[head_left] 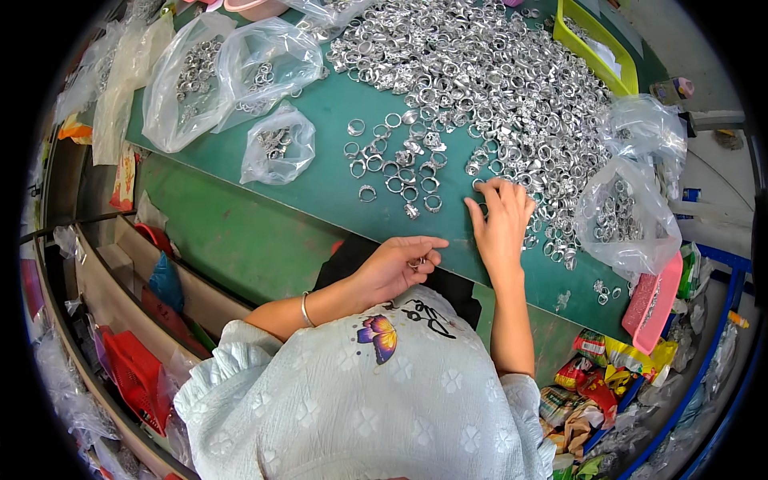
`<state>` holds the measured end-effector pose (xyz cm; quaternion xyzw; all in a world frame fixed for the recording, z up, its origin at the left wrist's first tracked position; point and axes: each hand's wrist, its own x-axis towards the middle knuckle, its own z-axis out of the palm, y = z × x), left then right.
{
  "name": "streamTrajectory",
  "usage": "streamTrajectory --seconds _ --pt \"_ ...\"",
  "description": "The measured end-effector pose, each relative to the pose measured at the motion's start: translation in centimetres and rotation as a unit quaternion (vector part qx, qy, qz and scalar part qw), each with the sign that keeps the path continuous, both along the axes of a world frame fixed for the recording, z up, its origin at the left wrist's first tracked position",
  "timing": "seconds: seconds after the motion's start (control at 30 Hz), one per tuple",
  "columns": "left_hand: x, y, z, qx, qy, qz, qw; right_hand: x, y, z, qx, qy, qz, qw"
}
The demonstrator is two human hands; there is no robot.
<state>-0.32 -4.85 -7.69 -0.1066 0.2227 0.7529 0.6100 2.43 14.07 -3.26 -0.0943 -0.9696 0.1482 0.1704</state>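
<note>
A big heap of silver metal rings [480, 72] covers the far part of the green table [320, 184]. A smaller loose group of rings [396, 168] lies spread in front of the heap. My right hand [502, 220] rests palm down at the heap's near edge, fingers spread on the rings. My left hand [398, 264] is at the table's near edge, fingers curled around a few silver rings [416, 262]. A thin bangle [305, 309] is on my left wrist.
Clear plastic bags with rings [232, 72] lie at the back left, one smaller bag [278, 146] nearer. Another bag of rings [624, 212] sits right, beside a pink basket [656, 304]. A yellow-green tray [596, 48] stands at the back right. Red baskets and wrappers fill the floor.
</note>
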Motion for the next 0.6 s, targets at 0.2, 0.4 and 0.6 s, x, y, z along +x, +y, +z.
streamTrajectory --seconds 0.2,0.4,0.6 --pt "-0.4 1.0 3.7 -0.098 -0.028 0.068 0.992 0.8 -1.3 0.6 -0.082 -0.016 0.086 0.993" --pt "-0.3 -0.9 1.3 -0.002 -0.021 0.039 0.999 -0.9 -2.9 1.0 -0.321 -0.029 0.163 0.933" --pt "-2.2 -3.1 4.2 -0.082 0.085 0.057 0.991 -3.4 -4.1 -0.7 -0.083 -0.055 0.207 0.973"
